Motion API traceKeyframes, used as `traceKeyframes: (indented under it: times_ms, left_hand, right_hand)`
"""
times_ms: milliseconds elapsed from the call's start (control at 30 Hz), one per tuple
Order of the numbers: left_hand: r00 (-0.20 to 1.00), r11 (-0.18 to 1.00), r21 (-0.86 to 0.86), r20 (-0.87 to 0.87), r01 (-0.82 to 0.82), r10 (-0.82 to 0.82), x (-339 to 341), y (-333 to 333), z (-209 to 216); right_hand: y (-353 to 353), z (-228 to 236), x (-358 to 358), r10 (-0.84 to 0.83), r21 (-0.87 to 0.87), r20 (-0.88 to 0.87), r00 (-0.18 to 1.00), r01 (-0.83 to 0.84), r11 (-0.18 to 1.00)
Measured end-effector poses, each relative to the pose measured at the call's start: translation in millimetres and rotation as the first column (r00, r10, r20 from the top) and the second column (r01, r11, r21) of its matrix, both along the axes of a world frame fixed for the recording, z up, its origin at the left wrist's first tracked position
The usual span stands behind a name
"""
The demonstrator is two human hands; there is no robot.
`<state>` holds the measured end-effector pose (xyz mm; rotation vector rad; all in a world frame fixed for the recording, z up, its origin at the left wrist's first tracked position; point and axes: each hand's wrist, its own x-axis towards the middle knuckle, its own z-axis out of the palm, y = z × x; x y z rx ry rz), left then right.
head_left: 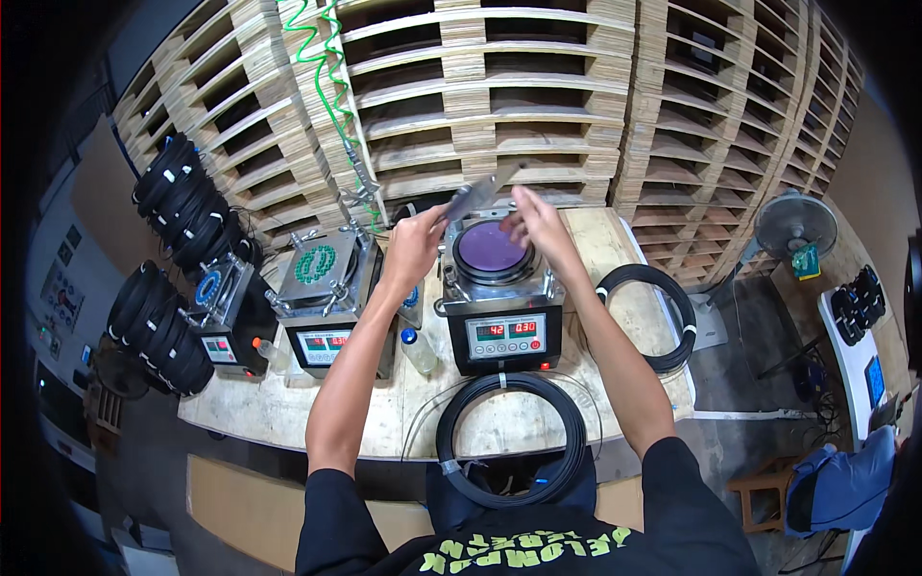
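Note:
Above a polishing machine point(499, 288) in front of me, my left hand point(415, 248) is closed on a flat metal plate point(471, 198), which is tilted and smeared by motion. My right hand point(540, 228) is up on the other side, fingers apart, just right of the plate; it seems to hold nothing. Between and below the hands lies the machine's round purple polishing pad point(490, 247). A red display is lit on the machine's front panel point(506, 335).
To the left stand two similar machines, one with a green-ringed top point(314, 263), one with a blue ring point(208, 286). A blue-capped bottle point(420, 353) and an orange-capped bottle point(271, 355) stand between. Black cable coils point(576, 432) lie near me and right; pallets point(480, 96) rise behind.

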<state>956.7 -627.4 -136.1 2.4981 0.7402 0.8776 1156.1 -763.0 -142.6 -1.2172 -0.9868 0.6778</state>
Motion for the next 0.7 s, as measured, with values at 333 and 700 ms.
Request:
traceKeyframes:
  times_ms: [333, 700]
  left_hand:
    - [0.969, 0.936, -0.251, 0.063, 0.247, -0.238, -3, -4, 16]
    - [0.887, 0.414, -0.800, 0.460, 0.435, -0.043, 14, 35, -50]
  right_hand:
    - [-6, -12, 21, 0.099, 0.309, -0.354, 0.930, 0.016, 0.951]
    - [-2, -31, 63, 0.075, -0.127, -0.110, 0.991, -0.088, 0.988]
